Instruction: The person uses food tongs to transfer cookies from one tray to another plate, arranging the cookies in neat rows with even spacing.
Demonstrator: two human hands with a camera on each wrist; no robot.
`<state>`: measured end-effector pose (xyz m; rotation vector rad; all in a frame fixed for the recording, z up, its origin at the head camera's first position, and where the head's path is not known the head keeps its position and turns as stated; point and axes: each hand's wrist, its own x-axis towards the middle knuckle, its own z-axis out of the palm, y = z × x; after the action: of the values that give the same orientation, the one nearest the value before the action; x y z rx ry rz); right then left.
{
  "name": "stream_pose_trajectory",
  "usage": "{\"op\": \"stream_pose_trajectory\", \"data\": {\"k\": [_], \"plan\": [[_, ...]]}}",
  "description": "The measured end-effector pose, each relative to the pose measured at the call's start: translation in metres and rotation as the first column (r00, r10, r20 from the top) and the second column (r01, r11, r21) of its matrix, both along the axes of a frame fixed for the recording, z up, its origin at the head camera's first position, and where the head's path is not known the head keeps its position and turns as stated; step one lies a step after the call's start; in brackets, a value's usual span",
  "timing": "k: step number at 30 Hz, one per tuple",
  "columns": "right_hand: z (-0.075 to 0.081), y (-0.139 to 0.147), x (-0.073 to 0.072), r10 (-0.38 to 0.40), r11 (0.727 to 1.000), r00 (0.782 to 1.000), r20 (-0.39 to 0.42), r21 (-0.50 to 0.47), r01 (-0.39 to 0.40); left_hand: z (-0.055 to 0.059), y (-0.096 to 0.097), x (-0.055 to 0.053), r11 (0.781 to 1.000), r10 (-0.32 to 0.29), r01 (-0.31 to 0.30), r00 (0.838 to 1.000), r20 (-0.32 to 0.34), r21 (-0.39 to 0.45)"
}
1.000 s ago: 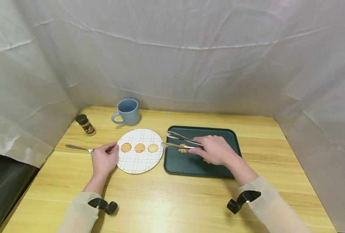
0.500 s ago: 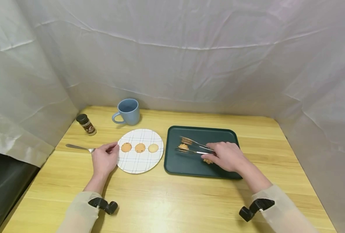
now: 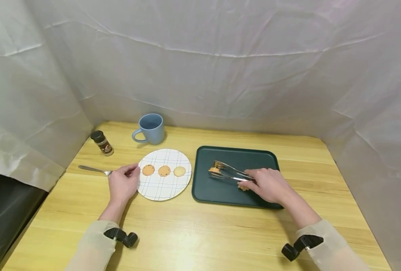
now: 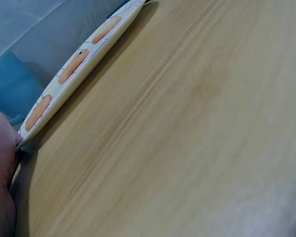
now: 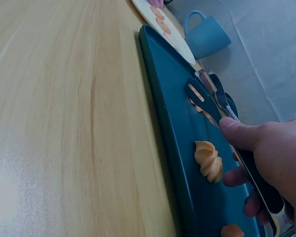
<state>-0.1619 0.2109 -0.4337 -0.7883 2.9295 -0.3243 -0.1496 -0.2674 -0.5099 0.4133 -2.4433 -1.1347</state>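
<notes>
My left hand [image 3: 123, 185] pinches the left rim of a round white plate [image 3: 160, 192] with a blue check pattern. Three flat round cookies [image 3: 164, 171] lie in a row on it. Over the dark green tray [image 3: 205, 190], my right hand [image 3: 269, 185] grips metal tongs [image 3: 238, 179]. The tong tips stand on either side of a swirled cookie [image 3: 214, 170]; whether they press it I cannot tell. A second swirled cookie [image 5: 208, 160] lies below the tongs, near my fingers. Another brown piece [image 5: 232, 230] shows at the bottom of the right wrist view.
A blue mug [image 3: 154, 130] stands behind the plate. To its left is a black-capped spice jar [image 3: 103, 143]. A metal utensil [image 3: 91, 168] lies left of my left hand, one end hidden by it. Pale cloth [image 3: 200, 82] hangs behind the table.
My right hand has drawn the tongs rightward from beside the plate. Their tips, which reached the tray's left edge, now flank the swirled cookie. My left hand keeps its place at the plate.
</notes>
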Motion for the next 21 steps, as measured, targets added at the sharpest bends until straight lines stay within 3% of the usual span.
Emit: {"op": "stream_pose_trajectory", "data": {"k": [21], "plan": [[0.0016, 0.0011, 0.0014, 0.023, 1.0, 0.999, -0.037, -0.013, -0.024, 0.0018, -0.0014, 0.0012, 1.0, -0.014, 0.014, 1.0, 0.001, 0.021]]}}
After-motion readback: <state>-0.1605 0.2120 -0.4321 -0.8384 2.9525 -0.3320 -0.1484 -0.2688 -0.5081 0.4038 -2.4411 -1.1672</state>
